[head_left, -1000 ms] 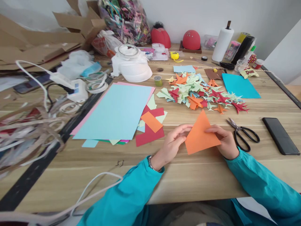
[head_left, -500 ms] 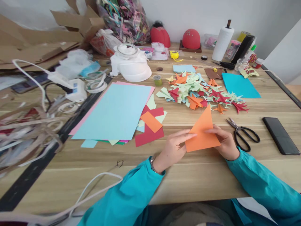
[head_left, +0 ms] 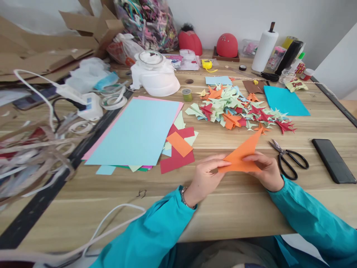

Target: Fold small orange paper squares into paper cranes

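An orange sheet of paper (head_left: 242, 155), folded with a pointed corner sticking up to the right, is held between both hands above the table's near side. My left hand (head_left: 208, 178) pinches its left edge, thumb on top. On the right edge, my right hand (head_left: 266, 169) grips it with thumb and fingers; some fingertips are hidden behind the paper. Beyond it lies a heap of small folded paper shapes (head_left: 225, 108) in pale green, orange, red and blue. Black-handled scissors (head_left: 288, 158) rest slightly open beside my right hand.
Left of my hands are red and orange paper strips (head_left: 180, 144) and a stack of large coloured sheets (head_left: 136, 130). A phone (head_left: 334, 160) lies at the right. A white cable (head_left: 111, 223) crosses the near left; a thread spool (head_left: 186, 94) stands behind the strips.
The orange paper has tipped away, so its face looks narrower, and its pointed corner has swung to the right. Both hands keep their hold and have barely shifted.
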`<state>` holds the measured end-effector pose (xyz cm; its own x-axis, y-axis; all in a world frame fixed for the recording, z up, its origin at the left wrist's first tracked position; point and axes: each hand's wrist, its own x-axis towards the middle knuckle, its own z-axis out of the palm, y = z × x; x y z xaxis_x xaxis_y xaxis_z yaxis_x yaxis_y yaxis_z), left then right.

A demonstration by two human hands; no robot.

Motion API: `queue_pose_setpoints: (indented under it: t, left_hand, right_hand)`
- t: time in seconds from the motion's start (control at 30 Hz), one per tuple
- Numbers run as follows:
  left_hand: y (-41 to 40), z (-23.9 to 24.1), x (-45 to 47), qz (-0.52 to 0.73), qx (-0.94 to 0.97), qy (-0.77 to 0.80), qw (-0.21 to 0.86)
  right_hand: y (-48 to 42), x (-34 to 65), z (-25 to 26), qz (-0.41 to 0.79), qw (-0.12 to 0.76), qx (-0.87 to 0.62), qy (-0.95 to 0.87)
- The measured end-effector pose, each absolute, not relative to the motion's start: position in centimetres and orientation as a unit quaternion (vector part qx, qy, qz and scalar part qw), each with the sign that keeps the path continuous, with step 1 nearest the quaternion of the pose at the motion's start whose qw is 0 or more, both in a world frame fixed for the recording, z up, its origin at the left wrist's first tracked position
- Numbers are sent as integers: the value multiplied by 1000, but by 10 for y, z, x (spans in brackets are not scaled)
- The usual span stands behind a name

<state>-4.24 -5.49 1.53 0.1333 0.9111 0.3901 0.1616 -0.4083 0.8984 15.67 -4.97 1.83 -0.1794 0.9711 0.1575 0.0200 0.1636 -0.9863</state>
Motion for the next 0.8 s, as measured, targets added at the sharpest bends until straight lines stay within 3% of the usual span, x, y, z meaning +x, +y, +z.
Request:
queue_pose_setpoints:
  t: [0.23,0.57,0.8]
  left_hand:
    - [-58,19,-38,493,651,453,358]
    - [-55,17,-36,482,649,464,363]
    - [-58,17,-34,470,585,504,429]
  right_hand:
    - [-51,156,16,412,500,-443,-619]
    - [-52,158,4,388,481,-469,-631]
    - [-50,149,13,509,512,-423,-548]
